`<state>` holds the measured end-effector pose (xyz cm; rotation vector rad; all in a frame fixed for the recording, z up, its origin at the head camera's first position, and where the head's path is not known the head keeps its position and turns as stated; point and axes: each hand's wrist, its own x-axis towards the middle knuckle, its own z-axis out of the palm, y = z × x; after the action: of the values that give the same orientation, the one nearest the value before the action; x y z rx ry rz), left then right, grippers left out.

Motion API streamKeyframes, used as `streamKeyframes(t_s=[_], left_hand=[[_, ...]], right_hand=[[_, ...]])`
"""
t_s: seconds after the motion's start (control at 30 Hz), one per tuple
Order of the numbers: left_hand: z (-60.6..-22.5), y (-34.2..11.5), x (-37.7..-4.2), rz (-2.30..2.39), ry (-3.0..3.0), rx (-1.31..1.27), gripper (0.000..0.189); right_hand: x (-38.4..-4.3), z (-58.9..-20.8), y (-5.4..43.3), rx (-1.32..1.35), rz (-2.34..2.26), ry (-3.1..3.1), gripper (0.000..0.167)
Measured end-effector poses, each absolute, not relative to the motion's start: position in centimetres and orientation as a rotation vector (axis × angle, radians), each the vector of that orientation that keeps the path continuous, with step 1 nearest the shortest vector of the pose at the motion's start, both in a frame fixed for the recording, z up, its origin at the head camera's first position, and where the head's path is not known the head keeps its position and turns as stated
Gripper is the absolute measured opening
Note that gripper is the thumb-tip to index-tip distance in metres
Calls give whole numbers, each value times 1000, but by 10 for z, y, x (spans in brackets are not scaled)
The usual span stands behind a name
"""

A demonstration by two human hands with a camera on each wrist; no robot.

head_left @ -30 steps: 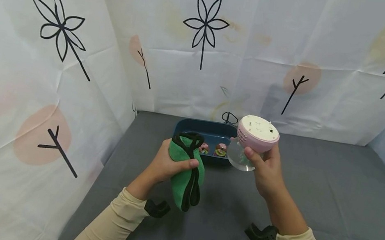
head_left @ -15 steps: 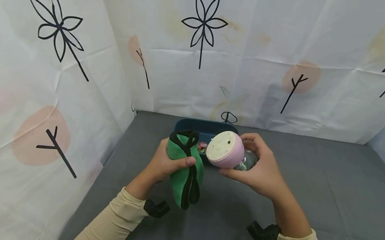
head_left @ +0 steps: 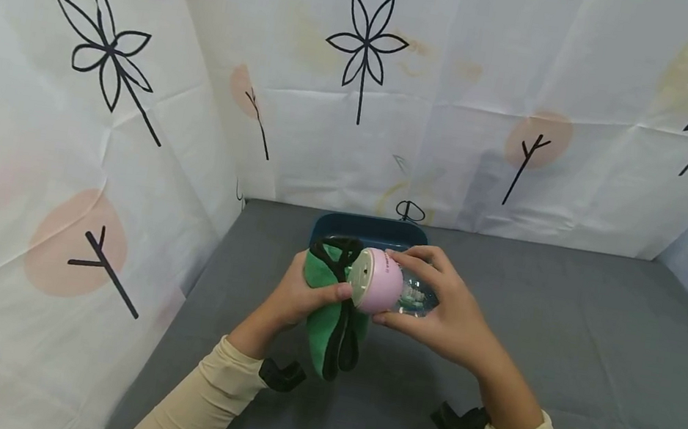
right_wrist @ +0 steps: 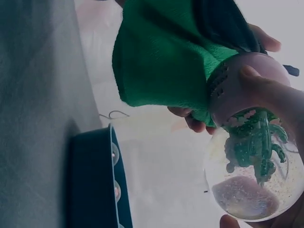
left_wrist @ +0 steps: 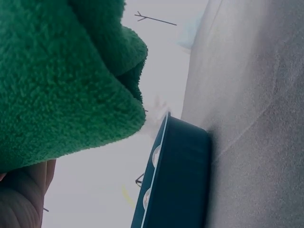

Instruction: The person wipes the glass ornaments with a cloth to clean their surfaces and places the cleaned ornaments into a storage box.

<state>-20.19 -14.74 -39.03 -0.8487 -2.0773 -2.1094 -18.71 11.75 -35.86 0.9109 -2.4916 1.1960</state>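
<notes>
My left hand (head_left: 294, 300) grips a folded green cloth (head_left: 318, 329) with black edging, its thumb across the front. My right hand (head_left: 458, 320) holds a snow globe (head_left: 383, 283) tipped on its side, fingers and thumb around the pink base and the clear ball. The pale underside of the base faces left, right at the cloth. Inside the ball, the right wrist view shows a green figure (right_wrist: 259, 147) and drifting glitter. The cloth (left_wrist: 61, 85) fills the upper left of the left wrist view, hiding most of that hand.
Behind the hands, a dark blue tray (head_left: 372, 225) stands on the grey-covered table (head_left: 564, 351). Small clear balls (right_wrist: 117, 190) show over its rim in the right wrist view. Patterned white fabric (head_left: 471, 78) hangs at the back and sides.
My right hand has brought the snow globe left and down to the cloth, turning it from base-up onto its side. My left hand with the cloth has stayed nearly still.
</notes>
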Motion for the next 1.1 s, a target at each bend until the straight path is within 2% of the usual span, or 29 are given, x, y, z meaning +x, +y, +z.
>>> streamKeyframes(t_s=[0.17,0.47,0.63,0.87,1.1], left_hand=[[-390,-147,-202,-2083,-2139,-856,90],[-394,-144,-204,-1975,-2216,-949,92],[-394,-144,-204,-1961,-2178,-982,82],[-392,-149,-204,-1989,-2133,-856,71],[-389,-148,-203,-2111,-2014,-830,82]], right_hand=[[-186,-358,115,902,1095,-2456,93],[-178,-354,110,865,910,-2390,77],[-177,-352,109,913,888,-2392,80],[-182,-350,122,1054,1146,-2431,101],[-188,-348,133,1172,1348,-2363,94]])
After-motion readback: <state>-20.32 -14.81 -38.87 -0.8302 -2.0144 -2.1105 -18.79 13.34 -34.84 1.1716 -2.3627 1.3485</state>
